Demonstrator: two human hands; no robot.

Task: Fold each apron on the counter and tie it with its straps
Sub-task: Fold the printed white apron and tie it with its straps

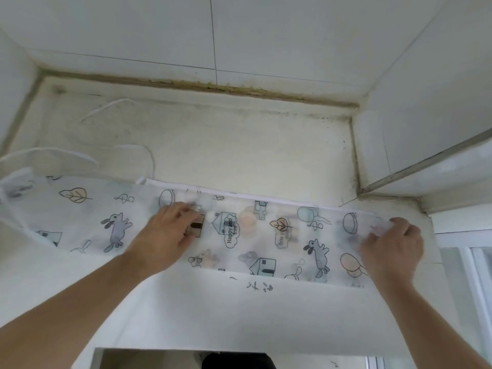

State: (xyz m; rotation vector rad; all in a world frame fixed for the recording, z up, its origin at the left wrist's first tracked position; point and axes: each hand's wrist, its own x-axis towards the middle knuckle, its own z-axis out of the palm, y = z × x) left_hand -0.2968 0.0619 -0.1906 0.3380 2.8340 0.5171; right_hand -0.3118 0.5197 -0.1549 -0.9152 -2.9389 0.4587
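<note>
The apron [239,230] lies as a long folded band along the counter [213,145] front. Left hand [170,230] presses its middle flat; right hand [394,246] pinches its right end. Keep edges aligned and bring that end across squarely.

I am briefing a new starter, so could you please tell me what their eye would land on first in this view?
First, the translucent white apron printed with rabbits, leaves and houses, folded into a long band across the pale counter. The left hand presses its middle, while the right hand has a grip on its right end. Behind, thin white straps trail loose at the left, and a grimy brown seam runs along the tiled wall.
</note>
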